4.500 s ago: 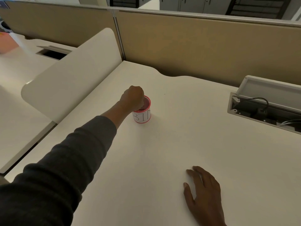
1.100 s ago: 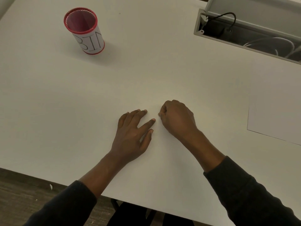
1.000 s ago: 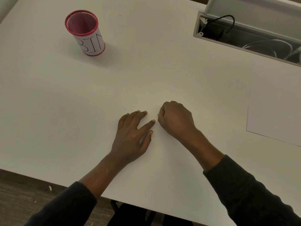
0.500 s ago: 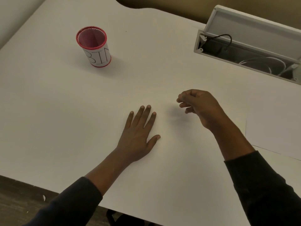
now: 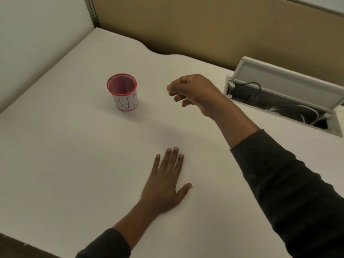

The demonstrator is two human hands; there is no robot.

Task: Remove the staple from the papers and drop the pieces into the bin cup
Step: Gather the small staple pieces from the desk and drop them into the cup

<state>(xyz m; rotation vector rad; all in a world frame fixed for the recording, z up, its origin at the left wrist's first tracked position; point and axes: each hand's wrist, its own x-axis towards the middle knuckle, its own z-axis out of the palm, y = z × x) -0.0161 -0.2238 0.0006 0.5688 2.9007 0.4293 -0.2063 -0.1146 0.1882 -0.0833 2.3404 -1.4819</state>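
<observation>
The bin cup (image 5: 124,94), red-rimmed with a white label reading "BIN", stands upright at the far left of the white desk (image 5: 70,164). My right hand (image 5: 193,92) hovers above the desk just right of the cup. Its thumb and forefinger are pinched together and the other fingers are curled; anything between them is too small to see. Nearer to me, my left hand (image 5: 165,185) lies flat with straight fingers. The white papers cannot be told apart from the desk under it.
An open cable hatch (image 5: 279,103) with its lid up and wires inside sits at the right. A tan partition (image 5: 204,25) runs along the back and a white divider (image 5: 37,43) along the left. The desk's front edge is at the lower left.
My right hand lifted off the spot next to my left fingers and moved up and left toward the cup, fingers pinched. My left hand stayed flat. The view tilted up.
</observation>
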